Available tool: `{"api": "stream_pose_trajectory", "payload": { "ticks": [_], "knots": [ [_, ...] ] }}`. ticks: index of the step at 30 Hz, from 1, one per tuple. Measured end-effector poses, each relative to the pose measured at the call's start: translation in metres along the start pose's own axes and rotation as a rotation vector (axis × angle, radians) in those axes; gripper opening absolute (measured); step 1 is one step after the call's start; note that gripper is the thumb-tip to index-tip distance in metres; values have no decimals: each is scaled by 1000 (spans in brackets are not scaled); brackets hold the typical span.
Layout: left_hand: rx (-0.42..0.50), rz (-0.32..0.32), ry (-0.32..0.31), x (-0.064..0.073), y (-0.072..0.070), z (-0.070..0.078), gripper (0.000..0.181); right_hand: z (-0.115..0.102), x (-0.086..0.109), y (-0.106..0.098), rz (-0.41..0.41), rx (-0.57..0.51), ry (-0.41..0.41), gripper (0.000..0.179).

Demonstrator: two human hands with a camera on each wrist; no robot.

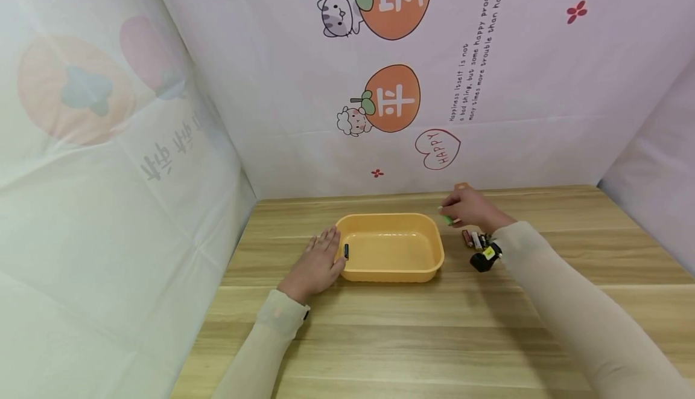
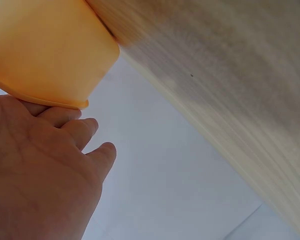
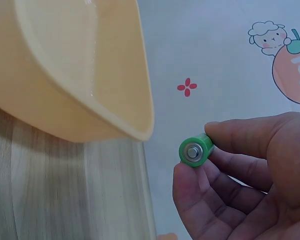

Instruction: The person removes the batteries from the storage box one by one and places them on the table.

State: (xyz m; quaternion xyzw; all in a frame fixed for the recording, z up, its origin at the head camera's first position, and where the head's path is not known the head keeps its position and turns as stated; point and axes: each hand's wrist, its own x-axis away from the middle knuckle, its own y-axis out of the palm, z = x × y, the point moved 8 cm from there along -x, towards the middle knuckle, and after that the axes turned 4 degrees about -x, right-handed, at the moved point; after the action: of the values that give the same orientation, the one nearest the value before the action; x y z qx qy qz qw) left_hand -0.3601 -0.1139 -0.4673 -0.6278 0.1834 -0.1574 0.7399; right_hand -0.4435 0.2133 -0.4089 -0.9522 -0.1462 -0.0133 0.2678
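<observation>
My right hand [image 1: 472, 209] pinches a green battery [image 3: 196, 151] between thumb and fingertips, just off the right rim of the yellow plastic basin [image 1: 388, 276]. In the right wrist view the battery's metal end with its raised nub faces the camera. Beside the right forearm, several loose batteries [image 1: 476, 240] lie on the table, partly hidden by the hand and wrist. My left hand [image 1: 315, 266] rests on the basin's left rim with fingers extended. Inside the basin, near that hand's thumb, lies a dark battery [image 1: 346, 252].
The basin stands on a wood-grain table [image 1: 391, 338]. An orange object [image 1: 461, 186] shows behind the right hand, partly covered by it. A black device with a yellow label [image 1: 482, 261] sits at the right wrist. Printed white cloth [image 1: 304, 145] hangs at the back and sides.
</observation>
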Motion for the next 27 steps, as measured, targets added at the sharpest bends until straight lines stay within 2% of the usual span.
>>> {"api": "stream_pose_trajectory", "payload": {
  "ticks": [11, 27],
  "knots": [
    [11, -1, -8, 0, 1, -1, 65, 23, 7, -15, -1, 27, 36, 39],
    [8, -4, -3, 0, -2, -1, 70, 48, 24, -34, -2, 68, 72, 43]
  ]
}}
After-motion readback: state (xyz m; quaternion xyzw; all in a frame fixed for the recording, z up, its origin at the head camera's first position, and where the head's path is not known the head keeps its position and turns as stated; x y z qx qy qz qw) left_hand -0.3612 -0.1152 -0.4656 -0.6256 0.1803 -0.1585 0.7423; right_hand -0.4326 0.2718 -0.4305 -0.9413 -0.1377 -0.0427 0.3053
